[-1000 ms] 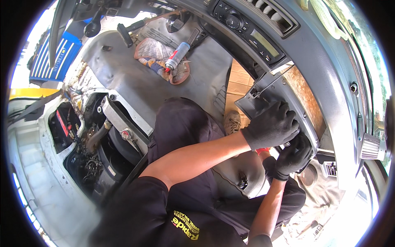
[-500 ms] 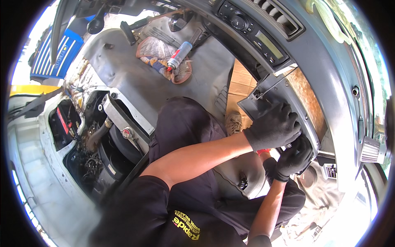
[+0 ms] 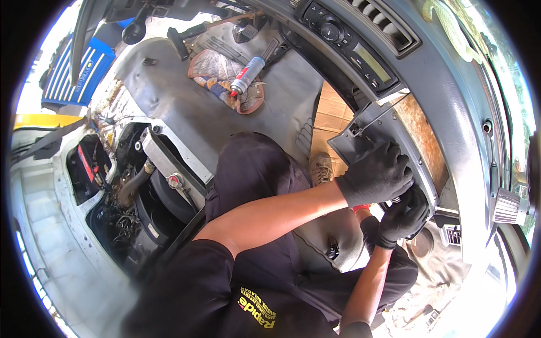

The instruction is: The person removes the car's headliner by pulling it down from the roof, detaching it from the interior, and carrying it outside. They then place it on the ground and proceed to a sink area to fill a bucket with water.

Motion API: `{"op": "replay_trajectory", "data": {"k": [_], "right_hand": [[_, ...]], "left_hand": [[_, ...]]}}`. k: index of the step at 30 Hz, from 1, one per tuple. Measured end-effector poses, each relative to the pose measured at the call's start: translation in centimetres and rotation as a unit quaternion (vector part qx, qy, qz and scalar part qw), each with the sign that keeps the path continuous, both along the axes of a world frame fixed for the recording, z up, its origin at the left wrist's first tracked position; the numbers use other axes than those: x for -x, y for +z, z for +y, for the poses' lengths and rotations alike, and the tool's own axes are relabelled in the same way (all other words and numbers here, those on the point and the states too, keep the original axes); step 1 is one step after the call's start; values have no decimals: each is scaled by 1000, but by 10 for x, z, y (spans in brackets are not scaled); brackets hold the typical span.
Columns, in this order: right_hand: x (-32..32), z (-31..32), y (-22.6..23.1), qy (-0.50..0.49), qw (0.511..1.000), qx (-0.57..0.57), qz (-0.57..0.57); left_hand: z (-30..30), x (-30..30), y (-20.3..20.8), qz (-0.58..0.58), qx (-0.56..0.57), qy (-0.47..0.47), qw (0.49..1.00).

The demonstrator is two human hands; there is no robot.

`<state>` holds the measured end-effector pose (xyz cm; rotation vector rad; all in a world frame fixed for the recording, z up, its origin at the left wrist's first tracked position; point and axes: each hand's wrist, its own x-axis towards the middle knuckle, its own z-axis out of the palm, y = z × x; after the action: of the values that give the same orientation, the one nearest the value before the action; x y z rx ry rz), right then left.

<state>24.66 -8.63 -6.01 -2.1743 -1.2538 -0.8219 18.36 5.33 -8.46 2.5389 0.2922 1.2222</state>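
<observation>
Both my hands wear black gloves and work close together at the lower dashboard. My left hand [image 3: 378, 173] is closed with curled fingers, over the dark grey glove-box panel [image 3: 360, 142]. Just below it, my right hand [image 3: 403, 217] has its fingers wrapped round something mostly hidden. Between the two hands a small shiny metal piece [image 3: 395, 199] peeks out; its kind is too covered to tell. The panel hangs tilted beneath an open gap [image 3: 420, 127] in the dashboard [image 3: 445, 107], with a brownish surface visible behind.
A spray can [image 3: 248, 76] lies on a stained cloth [image 3: 217, 66] on the grey floor mat, near a hammer [image 3: 179, 44]. Cardboard [image 3: 329, 112] lies below the dashboard. An open engine bay [image 3: 141, 197] is at left, a blue tool cabinet [image 3: 83, 70] beyond it.
The view has shifted very slightly. Both hands keep almost the same place and grip at the panel.
</observation>
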Motion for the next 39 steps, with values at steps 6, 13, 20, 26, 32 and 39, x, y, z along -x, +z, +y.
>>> {"op": "replay_trajectory", "data": {"k": [6,13,20,26,32,39], "right_hand": [[-1,-1,-2,-8,1000,1,1],[-2,-3,-5,-9,1000,-3,-2],[-2,-4,-4,0,1000,1,-8],[-6,-1,-4,-1,999,12,-33],[-10,-6,-9,-21,1000,14,-18],[-14,-10,-12,-4,1000,13,-16]], "left_hand": [[-1,-1,-1,-6,6,-3,1000],[1,0,1,-3,8,-9,1000],[-1,1,1,6,1,-10,1000],[2,0,-2,1,19,-29,999],[2,2,1,3,14,-36,999],[14,4,16,-154,151,-37,976]]}}
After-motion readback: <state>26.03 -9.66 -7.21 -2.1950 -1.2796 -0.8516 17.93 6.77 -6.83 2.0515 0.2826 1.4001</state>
